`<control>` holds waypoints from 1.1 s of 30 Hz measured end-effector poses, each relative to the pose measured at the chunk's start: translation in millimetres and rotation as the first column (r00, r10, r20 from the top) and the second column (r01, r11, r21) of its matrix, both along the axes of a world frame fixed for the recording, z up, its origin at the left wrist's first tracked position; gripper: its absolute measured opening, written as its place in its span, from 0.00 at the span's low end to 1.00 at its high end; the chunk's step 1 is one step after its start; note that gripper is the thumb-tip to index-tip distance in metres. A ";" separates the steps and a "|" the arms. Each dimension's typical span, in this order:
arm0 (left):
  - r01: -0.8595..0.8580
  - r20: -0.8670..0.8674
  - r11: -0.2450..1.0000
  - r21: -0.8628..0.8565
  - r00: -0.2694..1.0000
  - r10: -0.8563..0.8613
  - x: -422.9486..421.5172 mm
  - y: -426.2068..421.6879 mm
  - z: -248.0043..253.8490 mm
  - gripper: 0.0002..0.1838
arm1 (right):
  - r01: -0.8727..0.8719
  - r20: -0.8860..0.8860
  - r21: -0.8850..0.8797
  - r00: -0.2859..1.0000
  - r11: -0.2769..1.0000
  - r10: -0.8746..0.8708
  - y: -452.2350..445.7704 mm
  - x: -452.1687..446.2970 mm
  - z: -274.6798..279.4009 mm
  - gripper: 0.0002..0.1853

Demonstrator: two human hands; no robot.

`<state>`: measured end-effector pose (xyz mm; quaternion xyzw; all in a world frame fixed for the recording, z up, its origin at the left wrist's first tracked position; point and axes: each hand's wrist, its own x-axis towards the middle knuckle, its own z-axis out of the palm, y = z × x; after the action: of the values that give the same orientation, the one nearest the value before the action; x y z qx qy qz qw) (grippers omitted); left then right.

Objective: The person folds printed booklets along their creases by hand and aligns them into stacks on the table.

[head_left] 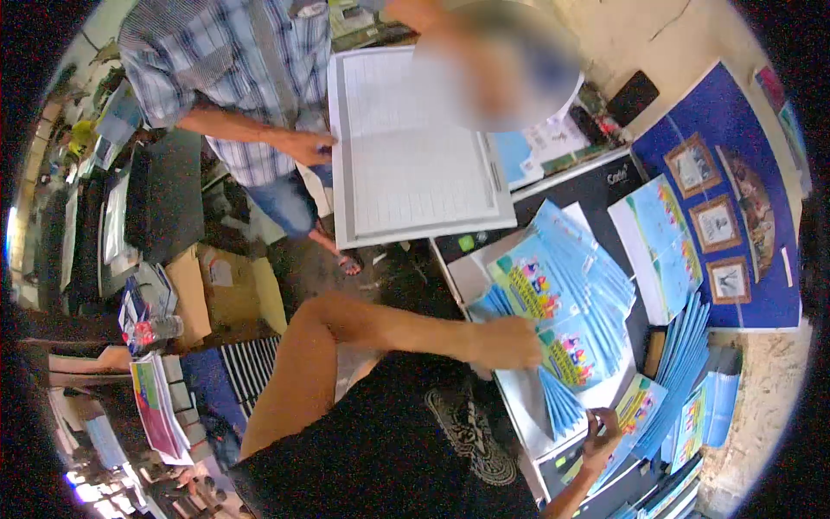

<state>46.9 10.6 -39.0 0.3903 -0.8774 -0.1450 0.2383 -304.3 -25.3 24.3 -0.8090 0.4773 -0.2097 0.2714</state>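
My left hand (508,342) reaches across from the left, its fingers closed on the near edge of a fanned pile of blue booklets (566,294). These booklets have colourful figures and yellow lettering on their covers. Below it, more booklets (560,405) fan out over a white surface. My right hand (600,439) is at the lower right, thumb and fingers curled into a pinch beside the corner of that lower fan. What its fingertips hold, if anything, is too small to make out. Another booklet (638,405) lies just right of it.
A person in a checked shirt (233,78) holds a large grey-edged printed sheet (419,147) across the table. A second person is partly blurred at the top. Stacked blue booklets (679,381) stand at the right, near a blue board with framed pictures (716,221). Cardboard box (226,281) at left.
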 end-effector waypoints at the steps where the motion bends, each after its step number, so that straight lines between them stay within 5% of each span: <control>1: -0.008 -0.026 1.000 -0.026 1.000 0.007 -0.5 -0.2 -0.5 0.04 | 0.086 0.024 0.096 0.996 0.992 -0.089 0.5 -0.3 -2.2 0.05; 2: -0.013 -0.062 0.999 -0.039 0.998 0.011 -3.1 1.6 -3.8 0.03 | 0.171 0.027 0.203 0.983 0.964 -0.180 3.7 -3.5 -3.7 0.07; 5: 0.020 0.104 1.000 0.000 0.994 -0.020 4.4 -1.6 19.4 0.05 | 0.088 0.114 0.141 0.988 0.986 -0.104 5.0 -9.2 -14.6 0.12; 6: 0.031 0.131 0.999 0.028 0.991 -0.034 2.0 0.6 17.7 0.05 | 0.108 -0.001 0.137 0.994 0.985 -0.109 3.5 -12.9 -17.7 0.13; 11: 0.015 0.032 1.000 0.016 0.999 -0.016 4.6 -0.4 18.9 0.07 | 0.147 0.213 0.295 0.953 0.944 -0.215 13.8 -5.9 -20.1 0.16; 14: -0.037 0.055 0.999 -0.008 0.998 0.037 -1.8 1.7 12.1 0.08 | 0.324 0.099 -0.122 0.945 0.938 -0.313 22.7 2.4 -14.4 0.23; 15: -0.052 0.073 0.999 -0.018 0.996 0.053 -2.5 3.2 13.9 0.09 | 0.218 0.019 -0.214 0.976 0.952 -0.219 28.3 21.3 16.0 0.32; 18: -0.088 0.070 0.989 -0.121 0.993 0.097 -10.7 6.8 3.4 0.10 | 0.065 -0.036 -0.392 0.996 0.918 -0.086 47.1 74.9 57.4 0.40; 21: -0.108 0.119 0.979 -0.176 0.984 0.130 -15.3 7.9 3.7 0.09 | -0.230 -0.342 -0.221 0.928 0.948 0.146 43.8 95.2 21.7 0.51; 22: -0.119 0.150 0.978 -0.174 0.978 0.146 -14.8 10.6 6.3 0.09 | -0.211 -0.473 -0.098 0.870 0.973 0.141 46.8 109.2 8.3 0.54; 28: -0.125 0.163 0.975 -0.185 0.974 0.156 -11.7 15.2 17.9 0.10 | -0.280 -0.485 -0.175 0.859 0.944 0.165 43.3 122.0 -0.9 0.38; 31: -0.018 0.218 0.998 0.057 0.976 0.005 -11.3 11.3 22.9 0.07 | -0.377 -0.441 -0.261 0.865 0.889 0.238 40.3 137.0 -4.5 0.22; 33: 0.002 0.159 1.000 0.023 0.987 -0.006 -11.4 10.9 16.9 0.05 | -0.404 -0.444 -0.172 0.846 0.899 0.295 34.7 137.9 -8.3 0.17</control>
<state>35.5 21.5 -22.1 0.4015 -0.8927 -0.1239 0.1630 -166.4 9.4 16.1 -0.9367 0.3351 -0.0437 0.0917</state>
